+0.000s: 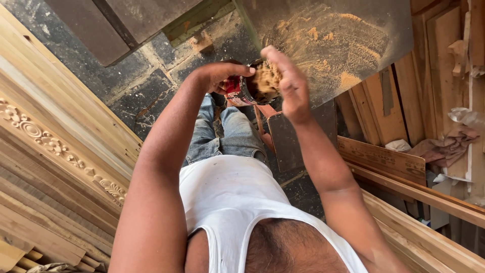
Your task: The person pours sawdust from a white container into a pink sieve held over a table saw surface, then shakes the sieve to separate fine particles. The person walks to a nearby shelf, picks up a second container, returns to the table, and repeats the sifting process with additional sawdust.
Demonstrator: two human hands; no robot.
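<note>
My left hand (218,75) grips a small round can (241,91) with a red label, held at the edge of a grey metal table (364,20) strewn with orange sawdust (328,38). The can's open mouth shows sawdust inside. My right hand (287,81) is at the can's mouth, fingers bent and dusted with sawdust, seemingly pressing or dropping a pinch of it in. Both arms reach forward over my white vest and jeans.
A carved wooden panel (55,146) and stacked mouldings lie along the left. Wooden boards and frames (399,167) lean at the right with crumpled rags (449,144). Dark stone floor (146,86) lies below; a small wood block (202,43) sits on it.
</note>
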